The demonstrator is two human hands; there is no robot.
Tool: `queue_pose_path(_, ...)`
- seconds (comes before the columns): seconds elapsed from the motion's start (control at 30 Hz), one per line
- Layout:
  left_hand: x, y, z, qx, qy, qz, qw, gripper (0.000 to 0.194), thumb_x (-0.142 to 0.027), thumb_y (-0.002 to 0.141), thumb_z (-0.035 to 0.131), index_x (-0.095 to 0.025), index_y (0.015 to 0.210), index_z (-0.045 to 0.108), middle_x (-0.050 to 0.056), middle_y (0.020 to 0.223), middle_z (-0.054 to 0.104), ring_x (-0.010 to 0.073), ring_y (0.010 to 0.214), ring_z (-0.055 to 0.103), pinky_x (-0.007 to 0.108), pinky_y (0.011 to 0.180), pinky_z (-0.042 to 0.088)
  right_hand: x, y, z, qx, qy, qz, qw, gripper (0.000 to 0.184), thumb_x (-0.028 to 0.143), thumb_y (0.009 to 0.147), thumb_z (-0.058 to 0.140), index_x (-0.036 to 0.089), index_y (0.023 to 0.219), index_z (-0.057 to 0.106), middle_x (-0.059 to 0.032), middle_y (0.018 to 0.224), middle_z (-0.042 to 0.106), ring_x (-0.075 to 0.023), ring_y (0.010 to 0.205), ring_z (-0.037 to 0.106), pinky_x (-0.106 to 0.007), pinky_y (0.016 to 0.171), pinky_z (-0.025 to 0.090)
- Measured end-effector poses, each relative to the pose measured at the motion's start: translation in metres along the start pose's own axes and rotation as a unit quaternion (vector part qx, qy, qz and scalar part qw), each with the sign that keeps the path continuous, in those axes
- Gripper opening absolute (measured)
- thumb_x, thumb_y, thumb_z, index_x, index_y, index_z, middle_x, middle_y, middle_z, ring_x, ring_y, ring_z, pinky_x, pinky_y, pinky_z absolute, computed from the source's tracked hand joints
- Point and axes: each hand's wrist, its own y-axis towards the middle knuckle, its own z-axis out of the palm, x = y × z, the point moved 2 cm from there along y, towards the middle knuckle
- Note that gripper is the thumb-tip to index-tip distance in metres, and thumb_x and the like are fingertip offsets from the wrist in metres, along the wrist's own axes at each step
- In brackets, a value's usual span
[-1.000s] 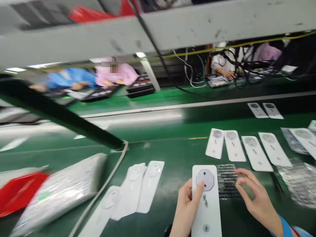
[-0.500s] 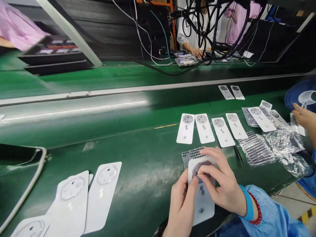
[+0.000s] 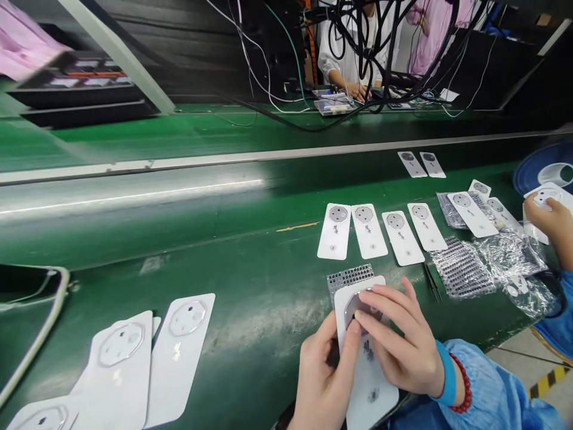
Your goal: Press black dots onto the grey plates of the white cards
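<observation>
The left hand (image 3: 320,382) and right hand (image 3: 398,340) hold one white card (image 3: 369,382) over the green belt (image 3: 250,239), right fingers (image 3: 385,304) pressed together on its clear socket cover (image 3: 360,307). Four more cards (image 3: 369,230) lie in a row at 12 o'clock, with one dotted sheet (image 3: 349,278) at the held card's top edge.

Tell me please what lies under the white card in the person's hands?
A dotted silver sheet shows past the upper edge of the white card, on the green belt. Whatever is beneath the card itself is covered.

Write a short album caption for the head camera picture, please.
Left hand and right hand hold a white card at a green workbench.
</observation>
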Motion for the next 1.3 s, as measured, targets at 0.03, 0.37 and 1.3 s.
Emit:
queue_pose_path(0.03, 0.000, 0.000, 0.000, 0.002, -0.003, -0.009, 1.000, 0.028, -0.040, 0.085, 0.059, -0.017, 0.094, 0.072, 0.001, 0.064, 0.061, 0.0119, 0.054, 0.048, 0.018, 0.048, 0.042, -0.002, 0.000, -0.001, 0.009, 0.029, 0.010, 0.999, 0.039, 0.002, 0.083, 0.042, 0.016, 0.114, 0.060, -0.0121, 0.123, 0.063, -0.0239, 0.123, 0.053, -0.052, 0.113, 0.029)
queue_pose_path(0.37, 0.010, 0.005, -0.005, -0.044, -0.040, -0.050, 0.997, 0.032, -0.044, 0.080, 0.064, -0.014, 0.088, 0.072, 0.002, 0.058, 0.058, 0.0127, 0.050, 0.050, 0.019, 0.044, 0.041, -0.005, -0.009, -0.002, -0.101, 0.208, 0.160, 0.960, 0.048, -0.002, 0.084, 0.045, 0.026, 0.120, 0.061, -0.0052, 0.126, 0.059, -0.0238, 0.121, 0.054, -0.044, 0.102, 0.049)
queue_pose_path(1.3, -0.038, 0.209, -0.084, -0.199, 0.117, -0.020, 0.973, 0.014, -0.020, 0.088, 0.055, -0.009, 0.092, 0.062, 0.004, 0.074, 0.066, 0.0166, 0.065, 0.065, 0.029, 0.060, 0.053, -0.065, -0.042, 0.053, -0.030, 0.402, 0.383, 0.831, 0.042, 0.042, 0.092, 0.056, 0.026, 0.130, 0.045, -0.0097, 0.125, 0.062, -0.0206, 0.116, 0.061, -0.040, 0.101, 0.051)
